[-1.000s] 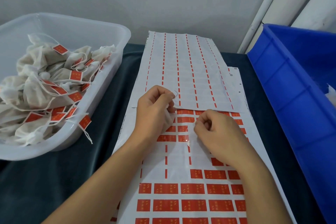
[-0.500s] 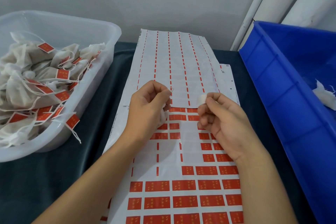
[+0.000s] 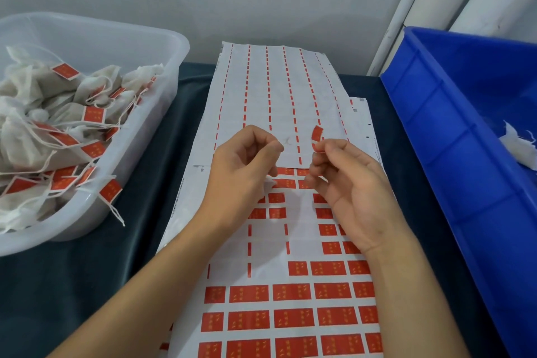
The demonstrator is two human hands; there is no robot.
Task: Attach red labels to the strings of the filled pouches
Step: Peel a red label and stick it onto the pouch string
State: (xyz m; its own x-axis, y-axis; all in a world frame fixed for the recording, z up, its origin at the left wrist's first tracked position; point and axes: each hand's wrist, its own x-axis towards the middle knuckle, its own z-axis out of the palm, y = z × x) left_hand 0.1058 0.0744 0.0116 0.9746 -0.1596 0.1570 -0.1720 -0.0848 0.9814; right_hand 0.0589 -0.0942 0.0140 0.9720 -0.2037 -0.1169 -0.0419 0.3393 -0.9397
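My left hand [image 3: 244, 171] hovers over the label sheet [image 3: 290, 293] and pinches a thin white string [image 3: 287, 141] between thumb and forefinger. A bit of white pouch [image 3: 269, 182] shows under its palm; the rest is hidden. My right hand [image 3: 351, 192] pinches one peeled red label [image 3: 317, 135], curled and upright, a short gap to the right of the string. The sheet has rows of red labels near me and bare backing in its middle.
A spent backing sheet [image 3: 276, 90] lies further back on the dark cloth. A clear tub [image 3: 162, 46] on the left holds several labelled pouches [image 3: 58, 113], with strings hanging over its rim. A blue crate [image 3: 453, 136] on the right holds a white pouch [image 3: 520, 148].
My right hand rose from the sheet with a peeled label, which now shows its red face beside the string. My left hand kept its pinch and barely moved.
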